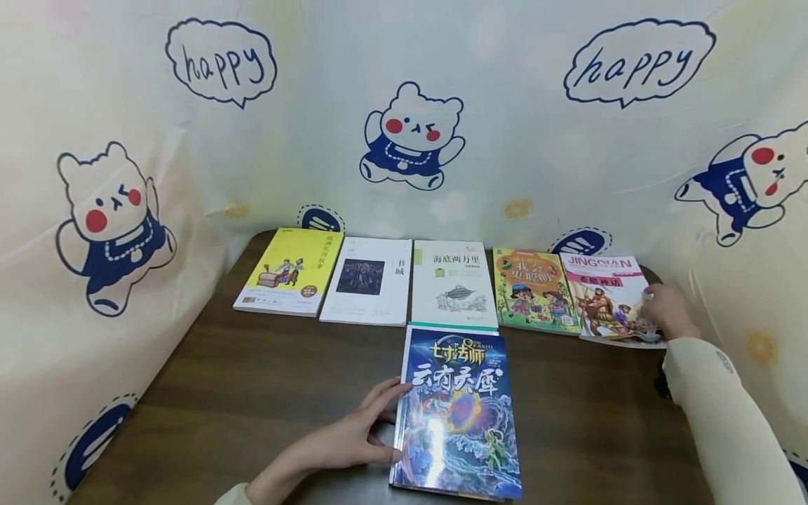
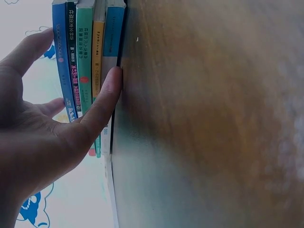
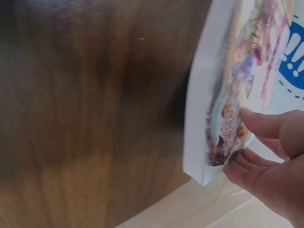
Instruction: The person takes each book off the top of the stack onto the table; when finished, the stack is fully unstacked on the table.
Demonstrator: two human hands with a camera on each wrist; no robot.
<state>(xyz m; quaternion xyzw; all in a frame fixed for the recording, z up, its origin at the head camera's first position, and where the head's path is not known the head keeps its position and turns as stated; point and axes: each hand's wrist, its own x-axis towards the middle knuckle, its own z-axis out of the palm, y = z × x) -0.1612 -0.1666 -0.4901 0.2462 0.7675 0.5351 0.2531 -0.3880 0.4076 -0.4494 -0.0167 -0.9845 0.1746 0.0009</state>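
With left hand (image 1: 344,438) spread against the side of a glossy blue-topped book stack (image 1: 463,414), just before a cream paperback (image 1: 456,280). With right hand (image 1: 672,310) pinching a smooth JINGDIAN paperback (image 1: 602,298), far right on wood-grain table (image 1: 284,393); creased printed cloth (image 1: 524,133) behind.

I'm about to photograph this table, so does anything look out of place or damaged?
No damage or spill stands out. Only the stack of books topped by a glossy blue cover breaks the pattern: it sits in front of the row of five yellow, white, green and pink books, lying side by side.
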